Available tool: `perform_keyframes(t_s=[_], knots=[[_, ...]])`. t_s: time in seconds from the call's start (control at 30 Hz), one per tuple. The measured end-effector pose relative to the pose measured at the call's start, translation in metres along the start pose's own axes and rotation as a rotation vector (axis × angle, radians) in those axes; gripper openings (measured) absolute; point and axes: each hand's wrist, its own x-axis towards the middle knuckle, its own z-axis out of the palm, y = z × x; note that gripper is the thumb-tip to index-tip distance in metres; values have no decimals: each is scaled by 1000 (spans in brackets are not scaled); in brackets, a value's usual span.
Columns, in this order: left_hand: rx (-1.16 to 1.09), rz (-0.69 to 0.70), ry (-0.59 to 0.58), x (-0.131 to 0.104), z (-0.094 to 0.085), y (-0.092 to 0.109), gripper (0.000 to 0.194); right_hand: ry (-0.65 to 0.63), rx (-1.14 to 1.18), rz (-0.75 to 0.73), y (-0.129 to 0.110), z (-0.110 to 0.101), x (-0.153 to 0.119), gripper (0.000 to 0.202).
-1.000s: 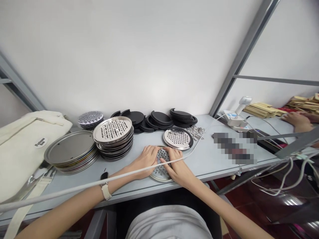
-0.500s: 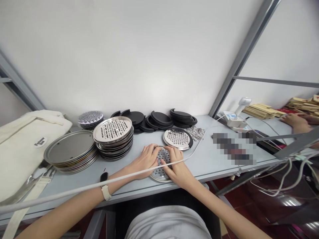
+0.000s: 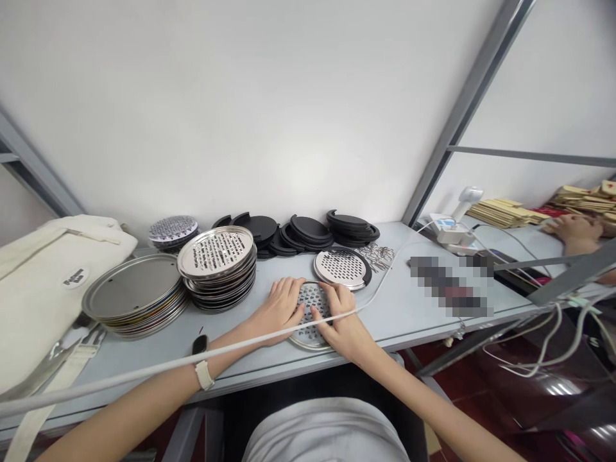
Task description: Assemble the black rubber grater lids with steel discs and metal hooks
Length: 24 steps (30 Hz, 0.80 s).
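Observation:
A round metal grater plate [image 3: 312, 300] with raised teeth lies at the table's front edge, between my two hands. My left hand [image 3: 283, 307] grips its left rim, the thumb reaching in over the teeth. On the right rim, my right hand [image 3: 342, 321] has its fingers curled and its thumb across the surface. A white cable passes in front of both hands, hiding part of the plate. Just behind sits another round grater [image 3: 341, 266] with a black holder along its right side. To the left rises a stack of perforated grater plates [image 3: 219, 253].
Farther left are a stack of flat round discs [image 3: 135, 285] and a cream bag [image 3: 52, 282]. Black round holders [image 3: 308, 228] line the wall, with small metal clips [image 3: 380, 256] beside them. A white cable [image 3: 158, 367] crosses low. Another person's hand [image 3: 575, 231] shows at far right.
My left hand has drawn slightly left and its fingers have moved off the plate's middle, so more of the teeth show. The right hand has barely moved.

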Motion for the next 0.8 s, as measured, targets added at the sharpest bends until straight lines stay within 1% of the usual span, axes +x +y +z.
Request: perform_keyframes(t_s=[0.17,0.27,0.53,0.67,0.8], knots=[[-10,-20,-9,0,0,1,38,-6,-22,3,2,2,-1,43],[-29,-23,-10,0,0,1,36,17,-26,-7,4,4,-2,42],[29,-2,-1,0,-5,6,26,27,-14,14,-2,2,-1,28],[45,37,-13,2,-10,9,25,18,-13,6,-3,0,-1,24],[19,91,-54,4,-11,10,27,3,-10,2,-1,1,-2,23]])
